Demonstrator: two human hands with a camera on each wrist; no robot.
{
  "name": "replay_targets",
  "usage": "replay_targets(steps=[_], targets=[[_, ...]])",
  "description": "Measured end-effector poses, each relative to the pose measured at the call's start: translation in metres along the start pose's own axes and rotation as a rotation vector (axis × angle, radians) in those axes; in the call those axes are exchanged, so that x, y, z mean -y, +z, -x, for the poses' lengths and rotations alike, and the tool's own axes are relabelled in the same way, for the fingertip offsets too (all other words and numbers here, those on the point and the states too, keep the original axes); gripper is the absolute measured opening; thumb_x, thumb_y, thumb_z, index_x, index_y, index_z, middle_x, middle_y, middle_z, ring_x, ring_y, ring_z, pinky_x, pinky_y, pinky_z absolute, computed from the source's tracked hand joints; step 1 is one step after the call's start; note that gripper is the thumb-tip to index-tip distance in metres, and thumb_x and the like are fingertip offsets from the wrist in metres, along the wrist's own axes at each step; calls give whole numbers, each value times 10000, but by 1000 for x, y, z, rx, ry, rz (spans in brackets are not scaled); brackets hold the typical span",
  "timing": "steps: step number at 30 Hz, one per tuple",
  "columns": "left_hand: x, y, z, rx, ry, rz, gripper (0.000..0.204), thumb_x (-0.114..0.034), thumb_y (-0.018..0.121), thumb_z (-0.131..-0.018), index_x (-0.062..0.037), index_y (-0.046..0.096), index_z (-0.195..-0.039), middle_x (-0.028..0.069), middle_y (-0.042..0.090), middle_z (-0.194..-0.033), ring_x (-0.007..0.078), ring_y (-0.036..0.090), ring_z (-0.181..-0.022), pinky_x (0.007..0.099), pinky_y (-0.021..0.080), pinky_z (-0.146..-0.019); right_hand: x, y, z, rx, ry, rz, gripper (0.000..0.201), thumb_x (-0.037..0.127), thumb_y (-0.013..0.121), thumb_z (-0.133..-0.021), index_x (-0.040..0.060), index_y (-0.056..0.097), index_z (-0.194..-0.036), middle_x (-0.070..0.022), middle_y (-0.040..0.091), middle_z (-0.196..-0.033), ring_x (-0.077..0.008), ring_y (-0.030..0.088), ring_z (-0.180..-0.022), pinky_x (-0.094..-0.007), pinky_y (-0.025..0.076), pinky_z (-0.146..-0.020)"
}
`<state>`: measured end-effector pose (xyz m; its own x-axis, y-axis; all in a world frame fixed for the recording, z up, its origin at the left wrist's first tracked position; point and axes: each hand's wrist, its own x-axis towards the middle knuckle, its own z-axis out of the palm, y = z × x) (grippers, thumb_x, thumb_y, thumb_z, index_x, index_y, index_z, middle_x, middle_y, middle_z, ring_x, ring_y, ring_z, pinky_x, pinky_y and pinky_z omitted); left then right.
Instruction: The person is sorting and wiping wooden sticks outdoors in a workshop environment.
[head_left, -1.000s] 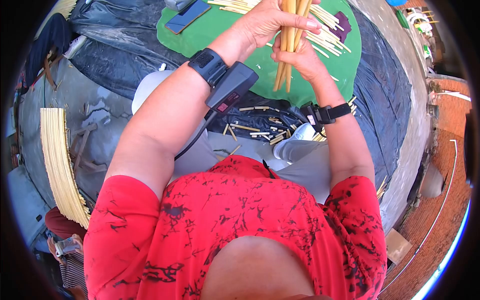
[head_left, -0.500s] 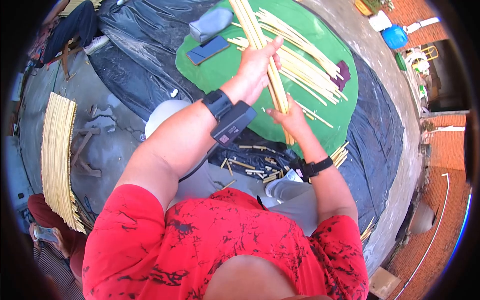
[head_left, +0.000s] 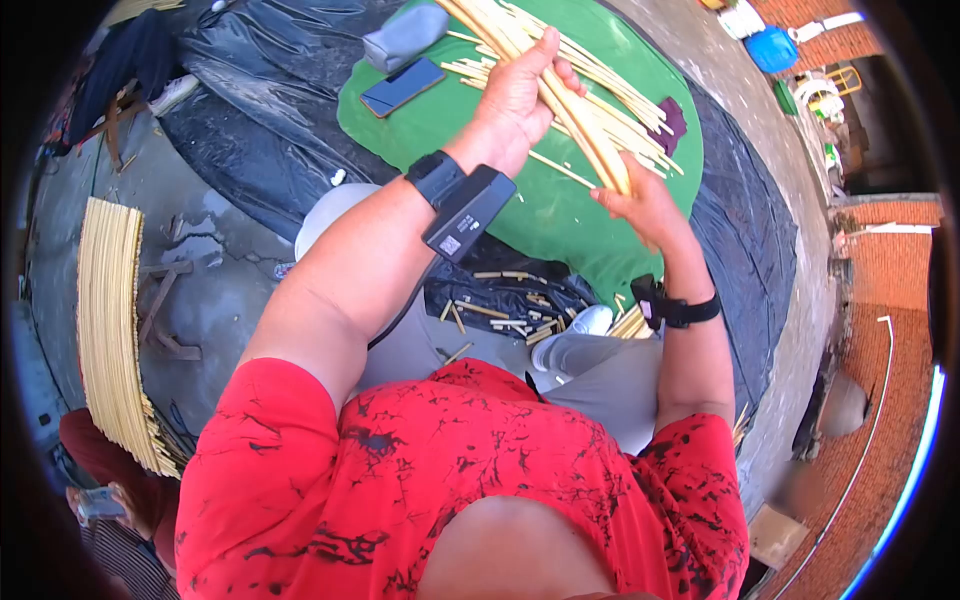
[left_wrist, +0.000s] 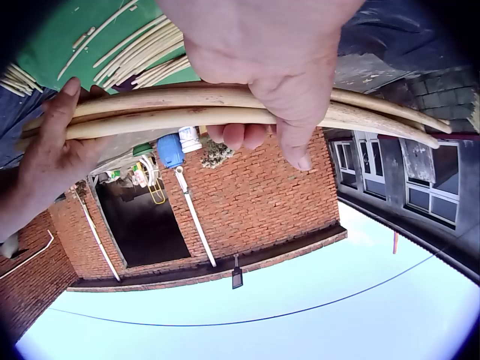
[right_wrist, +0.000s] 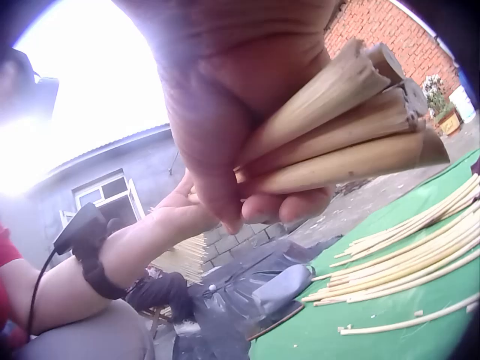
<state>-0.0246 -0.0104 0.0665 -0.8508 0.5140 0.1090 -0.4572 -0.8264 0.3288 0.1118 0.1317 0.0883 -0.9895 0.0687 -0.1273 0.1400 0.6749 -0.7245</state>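
Note:
Both hands hold a small bundle of long pale stalks (head_left: 590, 130) above the green mat, slanting from upper left to lower right in the head view. My left hand (head_left: 520, 100) grips it partway along; in the left wrist view, the thumb wraps one side of the stalks (left_wrist: 172, 116) and fingertips show beneath. Around the near end is my right hand (head_left: 648, 205). The right wrist view shows that hand (right_wrist: 232, 112) with its fingers curled round several stalks (right_wrist: 337, 146), their cut, jagged ends sticking out past it.
More loose stalks (head_left: 625, 125) lie on the green mat (head_left: 480, 200) beside a phone (head_left: 403, 87), a grey pouch (head_left: 405, 40) and a dark purple cloth (head_left: 672, 125). Short cut pieces (head_left: 510, 318) litter the black sheet near the knees. A stack of stalks (head_left: 110, 330) stands at left.
The bundle was held steeply with the hands close together; it now slants more. The hands have spread apart, and the right hand has moved right to the bundle's near end.

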Motion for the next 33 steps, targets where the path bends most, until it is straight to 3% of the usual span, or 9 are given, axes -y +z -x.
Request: replay_targets(steps=[5, 7, 8, 13, 22, 26, 27, 29, 33], targets=[[10, 14, 8, 303, -256, -46, 469, -190, 649, -751, 16, 448, -1121, 184, 535, -1019, 263, 512, -976, 379, 409, -873, 4, -87, 51, -106, -85, 442, 233, 145, 602, -770, 44, 501, -953, 29, 441, -650, -64, 417, -530, -212, 358, -460], [13, 23, 23, 213, -208, -169, 439, -214, 639, -760, 22, 484, -1096, 193, 507, -1072, 274, 495, -1011, 369, 427, -847, 36, -116, 88, -112, 206, 433, 318, 93, 596, -760, -14, 513, -1047, -81, 593, -819, -162, 567, -656, -267, 478, -574], [14, 17, 19, 220, -226, -157, 439, -214, 639, -760, 22, 484, -1096, 193, 507, -1072, 274, 495, -1011, 369, 427, -847, -4, -135, 105, -235, 228, 383, 201, 156, 602, -773, 52, 512, -919, 28, 451, -635, -47, 404, -496, -195, 341, -437], [8, -1, 12, 180, -338, -271, 381, -203, 604, -788, 19, 510, -1083, 161, 573, -952, 259, 554, -908, 360, 468, -774, -72, -180, 218, -449, 592, 125, 162, 108, 604, -756, 33, 522, -873, 28, 471, -590, -47, 426, -451, -175, 343, -398], [29, -19, 21, 212, -478, -653, 397, -202, 473, -882, 59, 415, -1175, 158, 576, -999, 164, 571, -876, 273, 465, -779, -269, 4, 341, -742, 1089, -174, 196, 122, 629, -689, -7, 487, -728, -56, 511, -532, -132, 479, -410, -280, 394, -378], [48, -13, 27, 220, -556, -778, 355, -216, 495, -866, 42, 476, -1109, 150, 601, -939, 149, 585, -801, 256, 474, -716, -365, 95, 358, -959, 1141, -454, 252, 148, 631, -688, -29, 513, -822, -119, 570, -589, -165, 551, -442, -293, 448, -408], [52, -13, 29, 232, -561, -783, 355, -216, 495, -866, 42, 476, -1109, 150, 601, -939, 149, 585, -801, 256, 474, -716, -455, 144, 397, -1002, 923, -966, 302, 199, 635, -692, -27, 523, -859, -177, 601, -676, -256, 605, -557, -345, 485, -520], [58, -14, 34, 232, -630, -858, 366, -199, 482, -874, 39, 442, -1149, 136, 588, -950, 138, 565, -806, 257, 465, -743, -436, 156, 364, -682, 1191, 292, 352, 244, 637, -689, -26, 522, -883, -233, 601, -777, -338, 603, -742, -389, 477, -672], [71, -15, 37, 223, -696, -904, 346, -203, 496, -866, 28, 465, -1122, 123, 585, -924, 136, 552, -776, 251, 455, -710, -396, 144, 325, -653, 1283, 77, 383, 249, 632, -688, -36, 501, -908, -259, 584, -833, -394, 553, -862, -418, 443, -755]])
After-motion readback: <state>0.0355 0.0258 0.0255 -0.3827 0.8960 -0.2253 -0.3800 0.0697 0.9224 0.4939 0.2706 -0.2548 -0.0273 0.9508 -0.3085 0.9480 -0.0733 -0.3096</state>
